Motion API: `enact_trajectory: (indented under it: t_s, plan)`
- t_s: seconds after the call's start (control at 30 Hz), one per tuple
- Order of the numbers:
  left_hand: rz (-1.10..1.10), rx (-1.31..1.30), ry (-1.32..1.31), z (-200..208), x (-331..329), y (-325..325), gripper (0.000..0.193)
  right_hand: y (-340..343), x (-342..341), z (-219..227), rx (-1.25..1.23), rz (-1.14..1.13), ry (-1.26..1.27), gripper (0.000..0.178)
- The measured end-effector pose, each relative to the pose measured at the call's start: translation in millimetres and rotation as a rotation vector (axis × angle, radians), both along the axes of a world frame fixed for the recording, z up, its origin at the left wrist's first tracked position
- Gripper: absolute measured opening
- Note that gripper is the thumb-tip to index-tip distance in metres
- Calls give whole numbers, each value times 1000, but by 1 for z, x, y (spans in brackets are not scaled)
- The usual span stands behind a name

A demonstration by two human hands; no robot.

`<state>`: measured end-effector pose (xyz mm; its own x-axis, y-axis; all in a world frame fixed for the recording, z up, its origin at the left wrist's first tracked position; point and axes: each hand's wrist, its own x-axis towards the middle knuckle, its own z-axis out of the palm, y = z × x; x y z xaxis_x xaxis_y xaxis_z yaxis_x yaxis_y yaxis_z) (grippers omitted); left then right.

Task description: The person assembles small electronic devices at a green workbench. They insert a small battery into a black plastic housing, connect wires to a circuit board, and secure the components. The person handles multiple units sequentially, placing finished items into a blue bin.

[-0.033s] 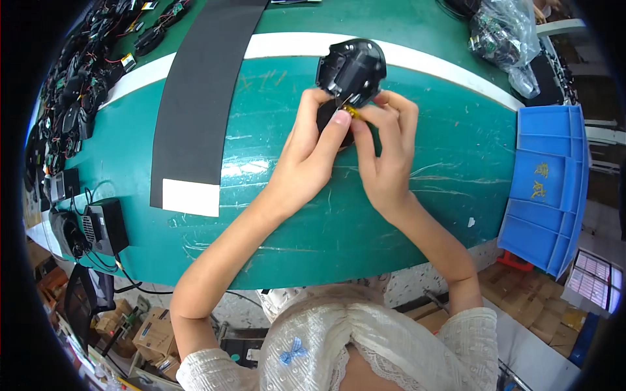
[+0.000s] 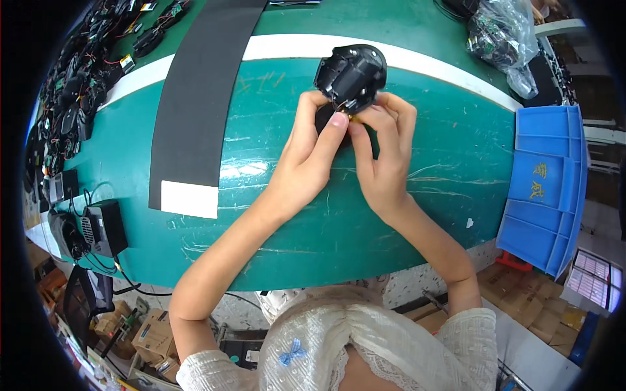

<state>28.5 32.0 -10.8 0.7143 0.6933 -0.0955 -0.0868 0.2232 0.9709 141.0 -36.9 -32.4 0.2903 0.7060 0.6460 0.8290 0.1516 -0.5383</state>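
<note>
Above the middle of the table, both hands hold a black plastic device housing, with a glossy rounded upper part and a darker part below it. My left hand is closed round its left side, the thumb pressed near the joint between the two parts. On the right side, my right hand has its fingers bent inward, thumb and forefinger pinching close to a small yellow piece. Thin wires seem to show by the left thumb. Most of the lower part is hidden behind the fingers.
A black mat strip with a white patch lies left on the green table. Several wired black units are heaped far left. A black boxy device stands near left. At right are a blue plastic bin and a clear bag.
The housing's upper part has tipped slightly and sits a little lower. Less of the yellow piece shows between my fingers. Both hands keep nearly the same place.
</note>
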Motion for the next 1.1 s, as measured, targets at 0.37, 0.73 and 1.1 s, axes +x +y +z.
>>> enact_trajectory:
  t_s: [0.37, 0.73, 1.1]
  plan:
    - [-36, -362, -335, -8, 1, 0, 52, -2, 1, 4, -42, 114, 232, 17]
    - [-201, -109, -364, -19, -13, 42, 34, -3, 24, 0, -2, 95, 473, 18]
    - [-218, 87, -25, 5, -3, 9, 35, -4, 11, 5, 59, 123, 593, 18]
